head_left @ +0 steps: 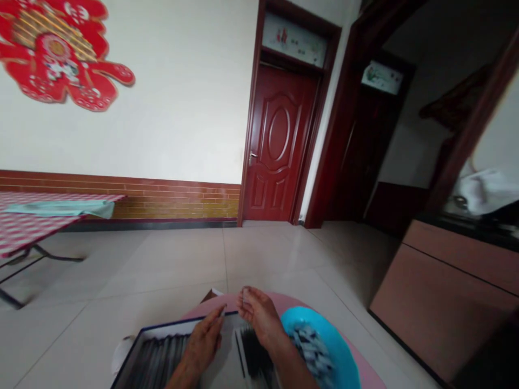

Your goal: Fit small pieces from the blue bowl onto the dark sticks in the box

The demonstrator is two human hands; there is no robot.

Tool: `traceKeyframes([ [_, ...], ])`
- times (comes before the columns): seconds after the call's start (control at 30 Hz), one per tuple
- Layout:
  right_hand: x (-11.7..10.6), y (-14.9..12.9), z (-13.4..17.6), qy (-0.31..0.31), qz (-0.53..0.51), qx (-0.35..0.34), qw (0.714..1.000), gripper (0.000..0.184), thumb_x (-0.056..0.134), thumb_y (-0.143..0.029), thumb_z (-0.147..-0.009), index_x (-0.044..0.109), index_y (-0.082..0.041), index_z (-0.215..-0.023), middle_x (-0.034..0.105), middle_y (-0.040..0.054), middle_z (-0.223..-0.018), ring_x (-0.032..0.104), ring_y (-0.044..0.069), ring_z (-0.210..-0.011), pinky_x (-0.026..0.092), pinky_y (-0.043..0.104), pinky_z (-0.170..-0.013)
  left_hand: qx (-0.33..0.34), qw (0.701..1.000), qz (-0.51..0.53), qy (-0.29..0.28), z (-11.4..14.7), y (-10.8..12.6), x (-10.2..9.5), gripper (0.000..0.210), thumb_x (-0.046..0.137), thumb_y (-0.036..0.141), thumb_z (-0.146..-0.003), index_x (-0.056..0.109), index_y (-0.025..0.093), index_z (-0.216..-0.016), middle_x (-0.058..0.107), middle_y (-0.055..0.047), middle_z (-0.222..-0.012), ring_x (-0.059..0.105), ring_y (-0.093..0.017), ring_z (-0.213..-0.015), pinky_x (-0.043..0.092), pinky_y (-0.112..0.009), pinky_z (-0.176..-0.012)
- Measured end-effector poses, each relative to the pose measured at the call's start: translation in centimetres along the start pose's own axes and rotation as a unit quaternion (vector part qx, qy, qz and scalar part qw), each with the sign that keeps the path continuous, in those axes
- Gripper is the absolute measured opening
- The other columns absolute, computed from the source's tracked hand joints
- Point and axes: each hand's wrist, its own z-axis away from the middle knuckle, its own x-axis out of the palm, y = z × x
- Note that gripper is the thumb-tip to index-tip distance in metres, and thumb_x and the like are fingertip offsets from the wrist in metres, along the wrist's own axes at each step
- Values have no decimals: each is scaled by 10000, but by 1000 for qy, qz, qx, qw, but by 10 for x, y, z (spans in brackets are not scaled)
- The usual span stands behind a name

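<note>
My left hand [201,341] is over a shallow dark-rimmed tray [148,328], its thumb and fingers pinched near a tiny piece too small to name. My right hand [261,317] is close beside it to the right. Its thumb and forefinger press together around something small and pale that I cannot make out. Long dark rods [162,354] lie side by side in the tray's left part. Partly behind my right forearm is a bunch of thin black strips [255,351]. A bright blue basin [344,359] beside that forearm holds many small black and whitish pieces [312,346].
Tray and basin rest on a pink rounded table [279,300]. A small box [211,294] shows beyond its far edge. A table with a checked cloth [24,232] stands left, a brownish cabinet [438,302] right. A red door [279,140] is in the far wall.
</note>
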Motion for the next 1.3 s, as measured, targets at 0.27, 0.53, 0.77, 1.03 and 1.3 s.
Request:
traceKeyframes([
  [0.27,-116,-52,25,42,401,-103,909,254,626,-339,-644,670,-175,-833,703,49,-790,635,208,-776,469,327,-708,90,993,-69,-21,1,-7,1,675,390,605,-783,514,103,-1217,365,84,-439,362,-106,-422,305,-224,-438],
  [0.53,-198,-45,30,74,704,-181,682,284,512,-265,-671,657,-170,-896,678,146,-974,619,278,-929,436,389,-860,54,994,-96,-24,6,4,5,570,359,553,-784,590,109,-1056,407,73,-437,351,-100,-369,304,-215,-393],
  [0.77,-70,-21,29,-76,651,-259,709,272,422,-232,-788,618,-183,-970,653,104,-987,594,206,-928,425,304,-832,44,990,-134,-27,10,7,4,450,336,469,-808,617,130,-900,462,49,-488,409,-104,-380,322,-210,-399],
  [1.03,8,56,21,-238,692,-186,655,226,427,-143,-776,648,-164,-732,684,104,-742,626,207,-737,379,268,-628,107,969,-218,40,11,30,-24,272,427,287,-775,654,136,-778,555,10,-654,474,-140,-646,357,-226,-592],
  [1.3,1,84,19,-263,706,-188,631,238,401,-126,-781,636,-167,-783,678,98,-820,617,201,-782,370,273,-670,113,954,-270,-65,43,68,-57,176,487,176,-694,639,146,-609,467,49,-532,400,-105,-545,288,-203,-508],
])
